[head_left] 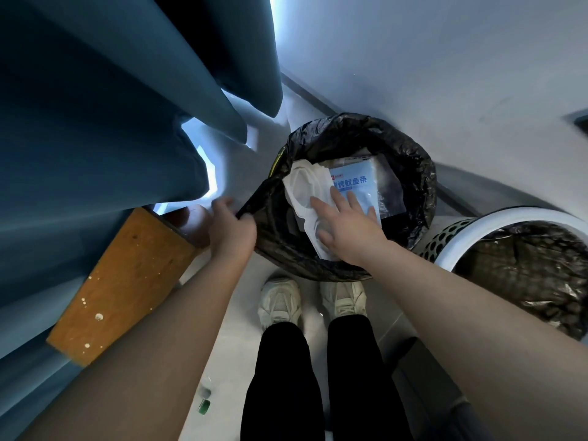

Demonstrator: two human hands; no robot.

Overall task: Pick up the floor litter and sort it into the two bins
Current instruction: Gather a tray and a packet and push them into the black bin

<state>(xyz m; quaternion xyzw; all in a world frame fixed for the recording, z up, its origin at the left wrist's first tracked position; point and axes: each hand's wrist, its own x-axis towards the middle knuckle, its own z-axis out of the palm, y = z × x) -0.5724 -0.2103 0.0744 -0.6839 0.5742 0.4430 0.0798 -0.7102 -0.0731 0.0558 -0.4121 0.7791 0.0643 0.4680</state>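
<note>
The left hand (230, 230) pinches the pulled-out edge of the black liner (254, 198), fingers curled round the plastic. The right hand (346, 227) lies flat with fingers spread, grasping nothing and pressing down on the litter inside. A blue curtain (95, 122) fills the left side of the room. At the person's feet stands the near bin (413, 173), and a perforated white-rimmed bin (496, 224) sits just beside it on the right, also black-lined. A paint-flecked wooden board (124, 281) leans out from under the curtain. In the near bin lie a crumpled white wrapper (302, 189) and a blue-and-white snack packet (356, 179), both under the right palm. This looks like the drop-and-tamp stage of sorting. Next the right hand would need to lift clear and the left to let the liner go, then both turn back to the floor. A small green object (203, 407) lies on the floor behind the pale trainers (280, 300), too blurred to name. The second bin is cut off at the frame edge, and what either bin holds deeper down cannot be made out.
</note>
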